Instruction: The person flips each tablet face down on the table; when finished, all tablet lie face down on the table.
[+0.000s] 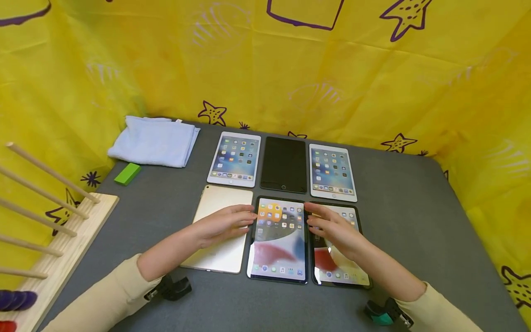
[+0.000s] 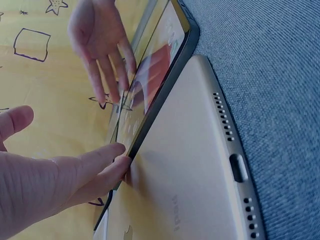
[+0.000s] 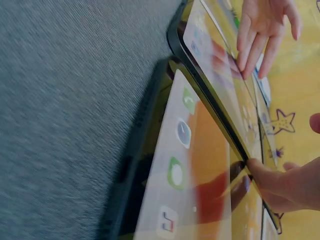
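Observation:
Six tablets lie in two rows. In the head view, a lit tablet [image 1: 279, 251] in the front row's middle has a hand at each long side. My left hand [image 1: 221, 223] reaches over a gold tablet [image 1: 215, 260] lying face down, fingertips right at the lit tablet's left edge. My right hand [image 1: 338, 233] extends above another lit tablet [image 1: 332, 272], its fingertips along the middle tablet's right edge. Fingers of both hands are fairly straight. The left wrist view shows the left fingers [image 2: 100, 160] low at the seam beside the gold tablet's back [image 2: 175, 145].
Behind lie a white-framed tablet [image 1: 234, 159], a dark-screened black tablet [image 1: 284, 163] and another white-framed tablet [image 1: 333, 170]. A folded light-blue cloth [image 1: 155, 140] and a green block [image 1: 127, 174] sit back left. A wooden rack with pegs [image 1: 79, 226] stands at the left edge. Yellow curtains [image 1: 265, 69] enclose the table.

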Available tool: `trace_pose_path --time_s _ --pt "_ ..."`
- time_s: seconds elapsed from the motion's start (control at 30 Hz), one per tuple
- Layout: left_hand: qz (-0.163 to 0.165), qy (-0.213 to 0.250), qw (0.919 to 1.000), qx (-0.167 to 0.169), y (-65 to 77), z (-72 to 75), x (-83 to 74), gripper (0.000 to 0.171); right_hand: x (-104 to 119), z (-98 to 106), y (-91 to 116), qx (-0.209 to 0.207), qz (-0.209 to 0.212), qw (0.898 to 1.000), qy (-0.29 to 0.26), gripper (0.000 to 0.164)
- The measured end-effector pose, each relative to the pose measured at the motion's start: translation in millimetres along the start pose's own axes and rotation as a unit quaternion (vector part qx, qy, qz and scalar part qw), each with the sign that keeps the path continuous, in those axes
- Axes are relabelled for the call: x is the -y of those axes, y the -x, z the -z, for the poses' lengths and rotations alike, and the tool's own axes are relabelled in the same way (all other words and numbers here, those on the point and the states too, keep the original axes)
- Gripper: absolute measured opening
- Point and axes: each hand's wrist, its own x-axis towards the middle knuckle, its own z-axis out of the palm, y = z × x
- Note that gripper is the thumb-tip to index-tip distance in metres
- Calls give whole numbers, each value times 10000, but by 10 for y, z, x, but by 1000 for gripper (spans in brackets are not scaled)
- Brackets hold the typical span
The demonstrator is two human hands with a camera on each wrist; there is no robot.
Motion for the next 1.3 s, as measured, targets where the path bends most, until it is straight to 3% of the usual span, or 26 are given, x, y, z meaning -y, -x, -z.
trace_pose_path --time_s 0.2,0.37,1.3 --pt "30 109 9998 186 26 26 -5 64 -3 -21 109 145 -136 9968 -770 64" --pt "72 183 9996 195 33 31 -17 62 -12 -25 128 249 -144 9942 -1037 65" --pt "21 109 9998 -194 -30 101 8 47 1 -23 119 334 -11 9947 -968 66"
